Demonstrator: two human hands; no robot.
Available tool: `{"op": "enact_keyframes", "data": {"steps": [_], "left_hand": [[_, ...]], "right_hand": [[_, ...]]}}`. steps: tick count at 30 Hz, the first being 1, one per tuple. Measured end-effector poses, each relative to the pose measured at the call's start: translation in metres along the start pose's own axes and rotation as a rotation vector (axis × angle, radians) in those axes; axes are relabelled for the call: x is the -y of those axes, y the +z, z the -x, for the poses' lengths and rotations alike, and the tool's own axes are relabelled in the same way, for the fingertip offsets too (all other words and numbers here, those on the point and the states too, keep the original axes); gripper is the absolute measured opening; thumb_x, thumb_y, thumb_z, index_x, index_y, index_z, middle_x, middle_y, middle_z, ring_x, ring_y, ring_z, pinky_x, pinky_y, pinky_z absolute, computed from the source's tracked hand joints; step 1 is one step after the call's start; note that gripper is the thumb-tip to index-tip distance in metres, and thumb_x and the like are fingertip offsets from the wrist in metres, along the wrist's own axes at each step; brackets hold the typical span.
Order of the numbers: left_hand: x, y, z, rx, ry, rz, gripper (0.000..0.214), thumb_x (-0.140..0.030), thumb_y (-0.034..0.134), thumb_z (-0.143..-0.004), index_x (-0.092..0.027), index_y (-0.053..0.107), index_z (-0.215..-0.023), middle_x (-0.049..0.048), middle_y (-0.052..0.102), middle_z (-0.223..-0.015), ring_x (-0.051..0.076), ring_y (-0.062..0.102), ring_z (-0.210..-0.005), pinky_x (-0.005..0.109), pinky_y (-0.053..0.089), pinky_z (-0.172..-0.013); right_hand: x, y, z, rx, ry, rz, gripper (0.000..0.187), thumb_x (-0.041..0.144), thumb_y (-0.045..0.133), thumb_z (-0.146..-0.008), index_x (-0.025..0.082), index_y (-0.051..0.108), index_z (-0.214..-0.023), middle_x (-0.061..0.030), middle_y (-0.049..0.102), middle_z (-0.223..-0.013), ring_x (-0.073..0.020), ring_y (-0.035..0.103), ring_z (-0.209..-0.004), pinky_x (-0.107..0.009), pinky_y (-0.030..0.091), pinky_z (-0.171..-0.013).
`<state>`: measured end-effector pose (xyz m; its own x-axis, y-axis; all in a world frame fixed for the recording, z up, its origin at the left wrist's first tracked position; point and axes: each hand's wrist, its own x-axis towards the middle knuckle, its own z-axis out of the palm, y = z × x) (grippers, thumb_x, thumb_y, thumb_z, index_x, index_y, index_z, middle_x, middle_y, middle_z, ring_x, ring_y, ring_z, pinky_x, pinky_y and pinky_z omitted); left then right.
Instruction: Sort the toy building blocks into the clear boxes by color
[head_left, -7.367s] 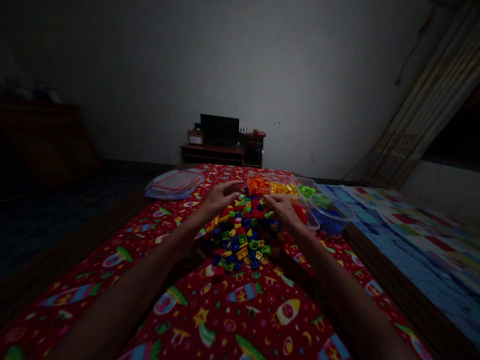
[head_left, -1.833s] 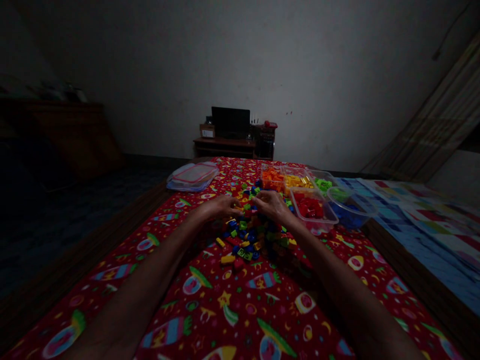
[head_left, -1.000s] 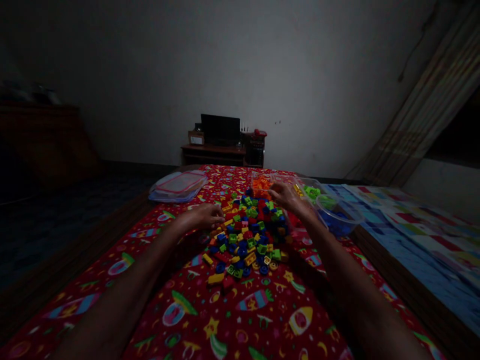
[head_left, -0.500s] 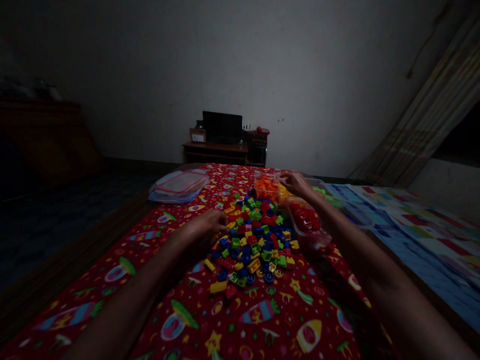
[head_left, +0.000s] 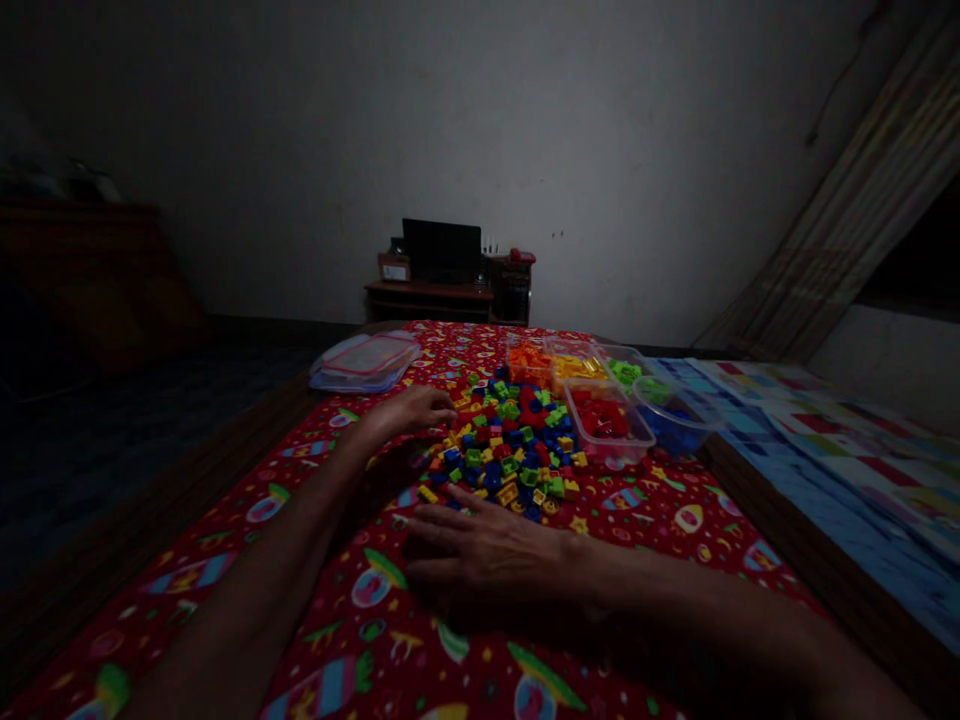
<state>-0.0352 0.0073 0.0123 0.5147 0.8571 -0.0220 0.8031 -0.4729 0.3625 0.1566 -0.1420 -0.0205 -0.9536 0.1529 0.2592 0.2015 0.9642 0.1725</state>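
A loose pile of toy building bricks in red, yellow, green and blue lies on a red patterned cloth. At the pile's left edge, my left hand hovers with its fingers loosely bent and apart, and no brick shows in it. My right hand spreads its fingers, palm down, along the near edge of the pile, holding nothing visible. Beyond and right of the pile stand clear containers of sorted bricks: orange bricks, yellow bricks, red bricks, green bricks and blue bricks.
Stacked plastic lids lie at the far left of the cloth. A bed or mat with a checked cover adjoins on the right. A monitor stands on a desk by the far wall. The room is dim.
My right hand has come back from above the containers to the near edge of the pile, fingers now spread. My left hand has shifted slightly up and away. The container of red bricks now shows fully.
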Motion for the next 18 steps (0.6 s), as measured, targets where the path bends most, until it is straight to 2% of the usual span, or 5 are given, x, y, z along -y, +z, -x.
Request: {"op": "enact_keyframes", "data": {"steps": [3, 6, 9, 13, 18], "left_hand": [[0.001, -0.001, 0.001, -0.027, -0.004, -0.036, 0.034, -0.037, 0.050, -0.076, -0.015, 0.071, -0.092, 0.0060, 0.072, -0.091, 0.018, 0.062, -0.080, 0.021, 0.042, -0.069], [0.002, 0.000, 0.001, -0.036, -0.001, -0.041, 0.035, -0.039, 0.049, -0.077, -0.016, 0.071, -0.093, 0.0055, 0.073, -0.090, 0.018, 0.062, -0.079, 0.022, 0.043, -0.069], [0.000, 0.000, 0.001, -0.038, 0.011, -0.030, 0.036, -0.040, 0.049, -0.077, -0.016, 0.070, -0.094, 0.0055, 0.073, -0.092, 0.018, 0.062, -0.079, 0.022, 0.043, -0.069], [-0.006, 0.000, 0.002, -0.044, 0.004, -0.035, 0.034, -0.038, 0.049, -0.078, -0.016, 0.070, -0.094, 0.0064, 0.072, -0.092, 0.018, 0.063, -0.081, 0.022, 0.043, -0.068], [-0.016, 0.009, -0.002, -0.116, 0.104, -0.044, 0.031, -0.031, 0.049, -0.080, -0.015, 0.069, -0.098, 0.0071, 0.070, -0.097, 0.019, 0.063, -0.086, 0.023, 0.045, -0.074]], "right_hand": [[-0.002, 0.014, -0.004, 0.038, -0.006, 0.082, 0.028, 0.029, 0.042, -0.093, 0.020, 0.052, -0.117, -0.0109, 0.048, -0.132, -0.0242, 0.035, -0.128, -0.050, 0.026, -0.106], [-0.024, 0.025, -0.002, 0.035, 0.115, 0.125, 0.025, 0.024, 0.042, -0.093, 0.019, 0.053, -0.114, -0.0115, 0.052, -0.127, -0.0236, 0.040, -0.124, -0.052, 0.026, -0.105], [-0.051, 0.027, 0.005, -0.021, 0.282, 0.121, 0.018, 0.022, 0.046, -0.091, 0.017, 0.059, -0.102, -0.0116, 0.056, -0.119, -0.0243, 0.042, -0.121, -0.051, 0.027, -0.104], [-0.083, 0.016, 0.014, -0.185, 0.485, -0.011, 0.017, 0.027, 0.054, -0.086, 0.017, 0.063, -0.096, -0.0118, 0.060, -0.111, -0.0224, 0.049, -0.111, -0.039, 0.039, -0.094], [-0.110, -0.007, 0.031, -0.397, 0.803, -0.241, 0.022, 0.023, 0.052, -0.084, 0.015, 0.066, -0.099, -0.0063, 0.067, -0.086, -0.0143, 0.058, -0.074, -0.025, 0.044, -0.069]]}}
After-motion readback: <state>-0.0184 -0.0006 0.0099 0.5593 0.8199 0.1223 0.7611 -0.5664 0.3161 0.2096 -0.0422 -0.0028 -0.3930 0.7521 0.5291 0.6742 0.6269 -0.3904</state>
